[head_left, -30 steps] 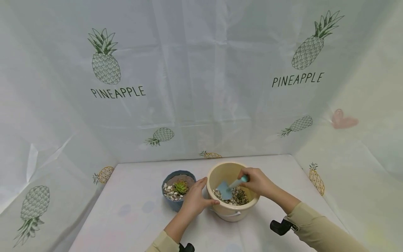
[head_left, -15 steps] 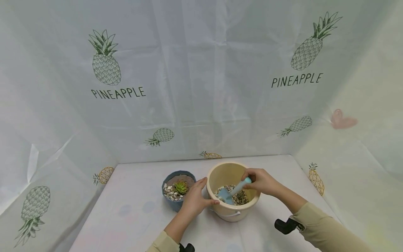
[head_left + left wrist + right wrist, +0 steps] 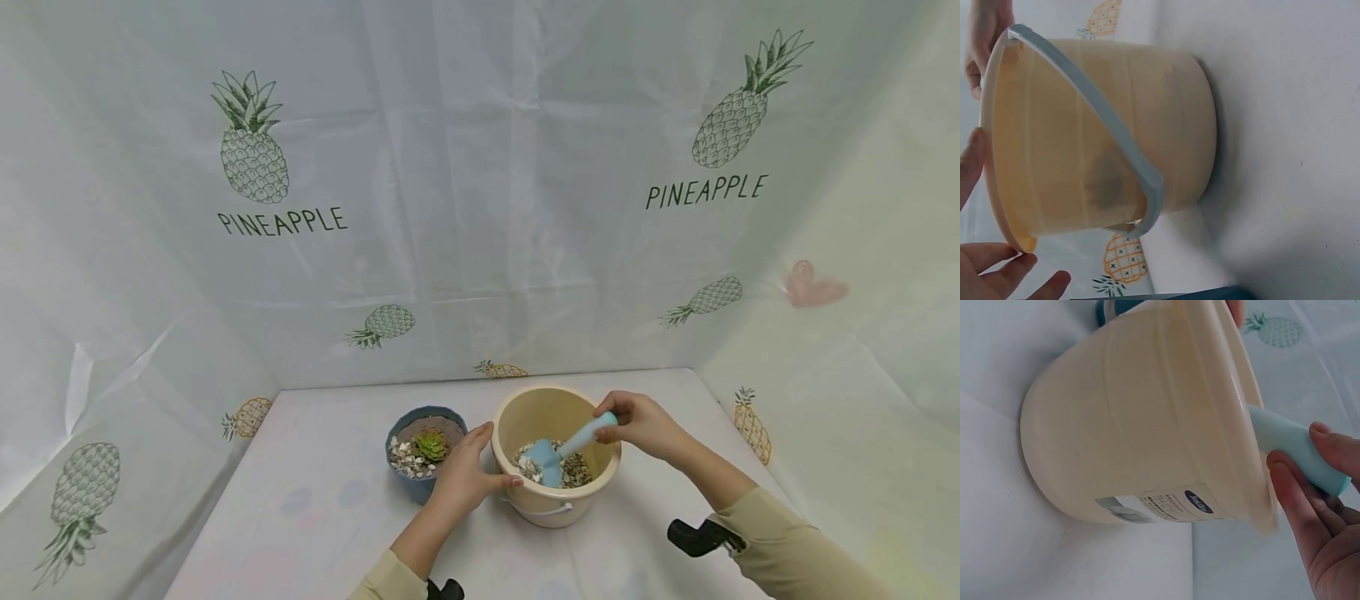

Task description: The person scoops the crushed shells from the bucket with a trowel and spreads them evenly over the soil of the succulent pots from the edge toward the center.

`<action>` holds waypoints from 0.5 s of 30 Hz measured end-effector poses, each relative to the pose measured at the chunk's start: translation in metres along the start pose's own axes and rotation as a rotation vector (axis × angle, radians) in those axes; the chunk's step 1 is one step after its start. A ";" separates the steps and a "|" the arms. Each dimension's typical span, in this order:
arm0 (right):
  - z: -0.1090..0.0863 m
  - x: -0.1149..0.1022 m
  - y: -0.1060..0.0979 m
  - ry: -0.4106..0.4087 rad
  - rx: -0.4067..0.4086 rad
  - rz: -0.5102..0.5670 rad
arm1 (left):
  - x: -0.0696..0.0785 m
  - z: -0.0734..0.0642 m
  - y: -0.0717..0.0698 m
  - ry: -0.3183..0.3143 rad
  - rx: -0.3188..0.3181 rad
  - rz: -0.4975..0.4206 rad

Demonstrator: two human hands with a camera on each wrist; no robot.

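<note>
A cream bucket [image 3: 546, 507] stands on the table with pebbles [image 3: 577, 472] in its bottom. My right hand [image 3: 647, 427] is at its right rim, pinching the handle of a small light-blue shovel [image 3: 588, 435] between thumb and fingers. The shovel leans into the bucket with its blade down on the pebbles; in the right wrist view only its pale handle [image 3: 1294, 447] shows. My left hand [image 3: 467, 472] rests against the left rim, thumb and fingers spread and fairly straight. In the left wrist view the fingertips [image 3: 1017, 267] touch the rim.
A blue pot [image 3: 422, 492] with a green succulent [image 3: 431, 446], white stones and brown soil stands just left of the bucket, close by my left hand. The bucket's grey handle [image 3: 1110, 115] hangs down its side. A pineapple-print sheet [image 3: 480, 208] rises behind the table.
My right hand has moved right, drawing the shovel's handle over toward the right rim, so the shovel leans lower. The blade shifts slightly right on the pebbles. My left hand stays put.
</note>
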State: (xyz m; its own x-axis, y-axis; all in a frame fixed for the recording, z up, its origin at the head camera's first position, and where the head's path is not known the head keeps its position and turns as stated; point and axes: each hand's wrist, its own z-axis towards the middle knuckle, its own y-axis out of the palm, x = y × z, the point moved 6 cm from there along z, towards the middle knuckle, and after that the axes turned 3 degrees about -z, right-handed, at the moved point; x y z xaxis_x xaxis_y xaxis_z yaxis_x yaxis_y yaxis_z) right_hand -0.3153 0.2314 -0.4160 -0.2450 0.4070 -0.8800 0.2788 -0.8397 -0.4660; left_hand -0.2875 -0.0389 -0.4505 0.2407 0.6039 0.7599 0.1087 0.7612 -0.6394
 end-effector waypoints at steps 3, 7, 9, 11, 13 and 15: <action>-0.001 0.001 -0.004 -0.002 0.015 0.015 | 0.000 0.000 0.000 0.001 0.000 0.003; -0.002 0.000 -0.010 -0.007 0.036 0.016 | 0.001 0.000 0.000 -0.004 -0.004 0.015; -0.003 -0.001 -0.012 -0.006 0.047 0.018 | 0.001 0.000 0.000 -0.011 -0.006 0.019; -0.004 -0.001 -0.013 -0.003 0.059 0.021 | 0.001 -0.001 -0.001 -0.010 -0.007 0.024; -0.005 -0.001 -0.015 -0.001 0.074 0.030 | 0.001 -0.001 -0.002 -0.009 -0.006 0.030; -0.006 0.000 -0.017 0.000 0.092 0.035 | 0.001 -0.001 -0.002 -0.007 -0.007 0.033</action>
State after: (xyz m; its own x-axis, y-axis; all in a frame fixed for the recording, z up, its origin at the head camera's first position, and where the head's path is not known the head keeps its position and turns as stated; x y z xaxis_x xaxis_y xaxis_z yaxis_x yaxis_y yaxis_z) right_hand -0.3144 0.2479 -0.4086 -0.2363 0.3766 -0.8957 0.2007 -0.8831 -0.4242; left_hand -0.2862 -0.0402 -0.4479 0.2377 0.6302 0.7392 0.1074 0.7393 -0.6648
